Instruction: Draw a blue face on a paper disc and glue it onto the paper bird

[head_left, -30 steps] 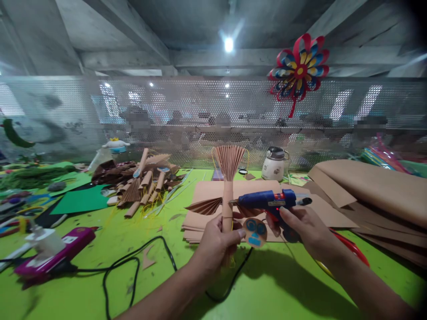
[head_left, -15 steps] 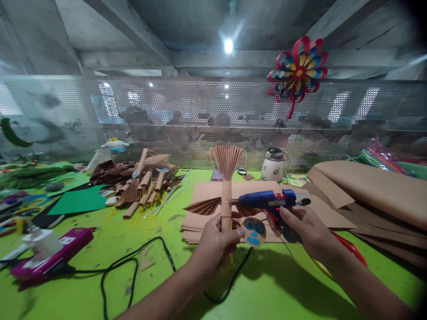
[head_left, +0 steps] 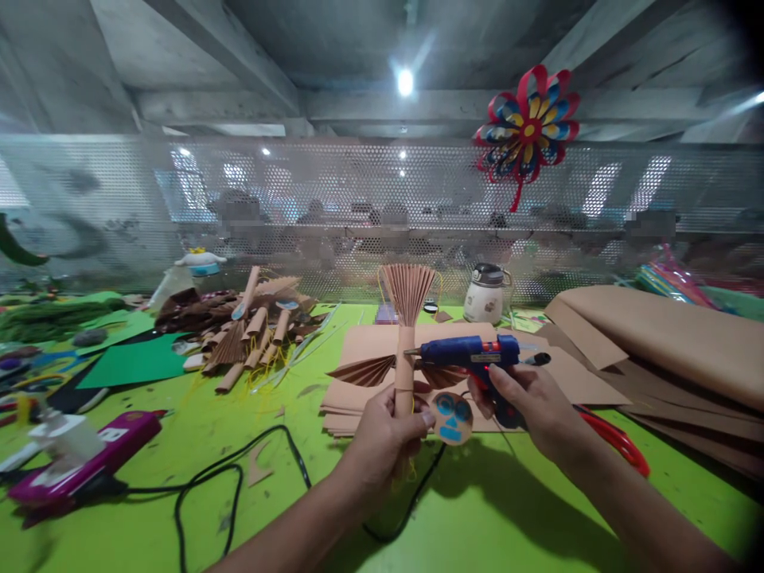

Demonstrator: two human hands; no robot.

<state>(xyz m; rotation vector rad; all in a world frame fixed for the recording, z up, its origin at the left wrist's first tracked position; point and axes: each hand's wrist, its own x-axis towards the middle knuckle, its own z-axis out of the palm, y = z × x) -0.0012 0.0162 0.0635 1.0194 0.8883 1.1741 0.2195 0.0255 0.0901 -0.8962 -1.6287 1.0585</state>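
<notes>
Slightly up the tube (head_left: 404, 372), the glue gun (head_left: 457, 350) has been shifted. Above the bench (head_left: 513, 537), the tube is pinched upright by the left hand (head_left: 385, 438), the glue gun gripped by the right hand (head_left: 540, 402). The nozzle (head_left: 412, 352) is best kept close, the tube steady.

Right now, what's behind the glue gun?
Behind the glue gun are brown paper sheets and a pleated side fan, whose lower part shows. The gun covers the fan's upper part and some paper.

The blue glue gun (head_left: 457, 350) has risen slightly, its nozzle now higher along the brown paper tube (head_left: 404, 372).
</notes>
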